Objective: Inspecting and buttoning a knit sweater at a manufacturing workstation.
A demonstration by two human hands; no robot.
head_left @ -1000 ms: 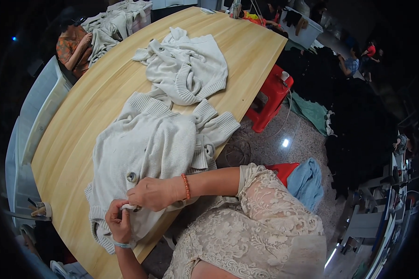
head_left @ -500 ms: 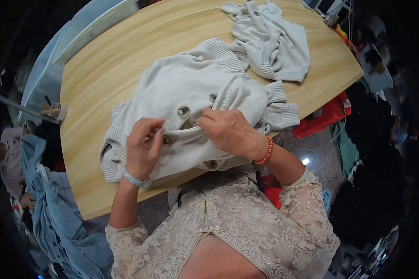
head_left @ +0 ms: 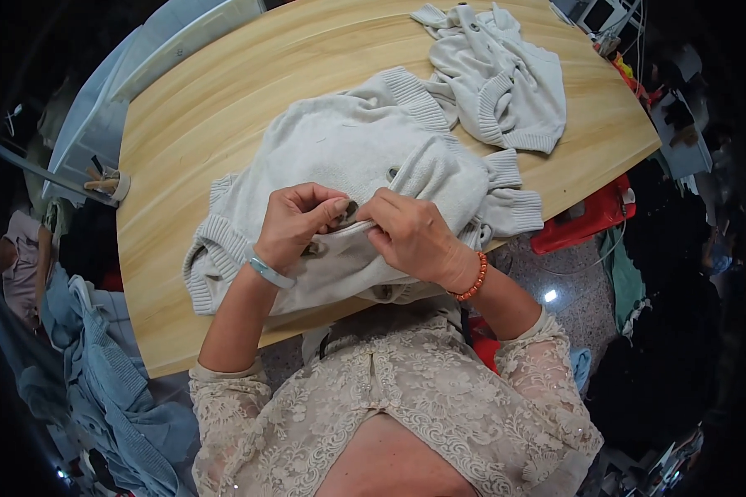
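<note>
A cream knitted cardigan point(head_left: 331, 141) lies spread on the wooden table, its ribbed cuffs and hem showing at the ends. Dark round buttons run along its front placket; one button point(head_left: 350, 212) is pinched between the thumb and fingers of my left hand point(head_left: 297, 222). Close beside it, my right hand point(head_left: 414, 236) grips the folded edge of the placket with thumb and forefinger. Another button point(head_left: 392, 174) sits farther up to the right. Part of the held button is hidden by my fingers.
A second cream knit garment point(head_left: 506, 83) lies at the far right of the table point(head_left: 191, 166). Pale plastic bins point(head_left: 133, 99) and a small cup of tools point(head_left: 118, 186) stand at the left edge. A red stool point(head_left: 584, 217) is beyond the right edge; blue clothes point(head_left: 116, 373) hang at left.
My left hand has moved right and up from the cardigan's edge and taken hold of a button. My right hand has stayed at the placket, shifting only slightly.
</note>
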